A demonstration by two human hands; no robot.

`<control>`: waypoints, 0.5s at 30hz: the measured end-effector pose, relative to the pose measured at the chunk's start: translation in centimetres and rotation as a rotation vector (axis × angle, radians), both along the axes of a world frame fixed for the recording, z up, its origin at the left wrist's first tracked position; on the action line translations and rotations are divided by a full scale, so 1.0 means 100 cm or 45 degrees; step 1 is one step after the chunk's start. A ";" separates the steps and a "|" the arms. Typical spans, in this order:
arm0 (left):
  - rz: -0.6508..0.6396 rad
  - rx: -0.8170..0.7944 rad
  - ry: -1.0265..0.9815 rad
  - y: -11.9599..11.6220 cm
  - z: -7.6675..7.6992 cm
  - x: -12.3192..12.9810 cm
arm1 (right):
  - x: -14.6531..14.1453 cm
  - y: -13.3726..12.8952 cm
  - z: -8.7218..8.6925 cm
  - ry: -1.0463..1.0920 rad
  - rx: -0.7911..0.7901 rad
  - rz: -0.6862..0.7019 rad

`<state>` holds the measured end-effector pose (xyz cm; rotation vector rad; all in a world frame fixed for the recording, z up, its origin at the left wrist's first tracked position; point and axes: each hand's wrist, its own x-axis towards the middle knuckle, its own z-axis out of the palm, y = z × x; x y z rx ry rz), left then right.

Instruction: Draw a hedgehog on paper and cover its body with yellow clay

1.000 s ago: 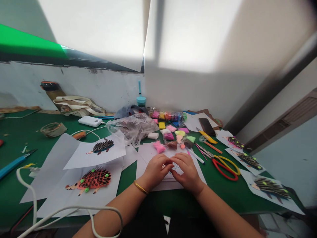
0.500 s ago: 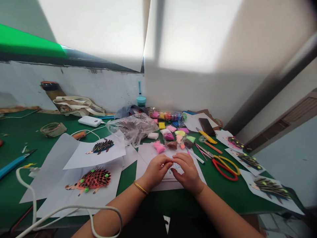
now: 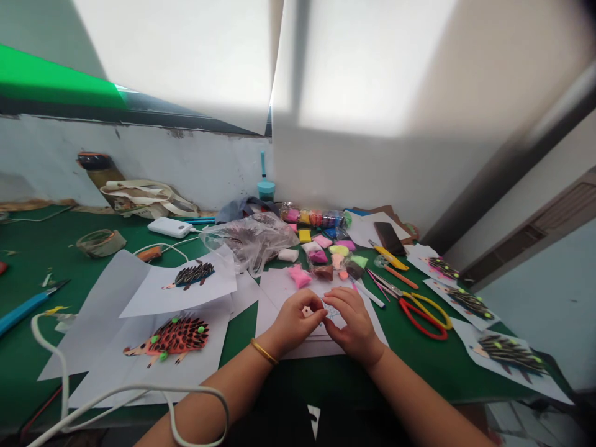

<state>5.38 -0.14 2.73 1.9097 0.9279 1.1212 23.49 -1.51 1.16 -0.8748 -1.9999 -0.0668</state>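
Note:
My left hand [image 3: 300,320] and my right hand [image 3: 351,323] meet over a white sheet of paper [image 3: 272,304] with a blue line drawing [image 3: 333,315]. The thumb and index finger of my left hand are closed together; anything between them is too small to make out. A peach-coloured bit with a dark dot [image 3: 307,310] shows on the sheet inside the curl of these fingers. My right hand is curved, its thumb and index finger apart around the drawing, its fingertips close to my left ones. A pink clay packet [image 3: 298,276] lies just beyond my hands.
Several clay packets [image 3: 322,256] lie behind the sheet. To the right are red-and-yellow scissors [image 3: 423,315], a yellow cutter [image 3: 390,254] and a phone [image 3: 390,238]. Hedgehog pictures [image 3: 179,338] lie on both sides. A white cable [image 3: 139,391] loops near my left forearm.
My left thumb and fingers have shifted slightly, and the peach-coloured bit with the dark dot now shows. My right thumb has come closer to my left fingertips.

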 end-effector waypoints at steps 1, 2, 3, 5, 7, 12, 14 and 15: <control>-0.012 0.011 -0.006 0.000 0.000 0.000 | 0.000 0.000 0.000 -0.005 -0.009 -0.001; -0.026 0.020 -0.010 0.000 0.000 0.000 | 0.000 0.000 0.000 -0.008 -0.017 -0.003; -0.041 0.026 -0.013 0.000 0.000 0.000 | 0.000 0.000 0.000 -0.010 -0.025 -0.007; -0.064 0.025 -0.012 0.001 0.000 0.000 | 0.001 -0.001 -0.001 -0.009 -0.033 -0.015; -0.071 0.002 0.000 0.002 0.000 0.000 | 0.001 0.000 -0.001 -0.003 -0.029 -0.015; -0.053 -0.082 0.004 0.001 -0.003 0.001 | 0.001 0.001 0.001 0.009 -0.017 -0.014; -0.085 -0.117 -0.031 0.000 -0.004 0.002 | 0.000 0.001 0.001 0.009 -0.018 -0.018; -0.104 -0.136 -0.054 -0.001 -0.005 0.003 | 0.000 0.001 0.001 0.010 -0.016 -0.020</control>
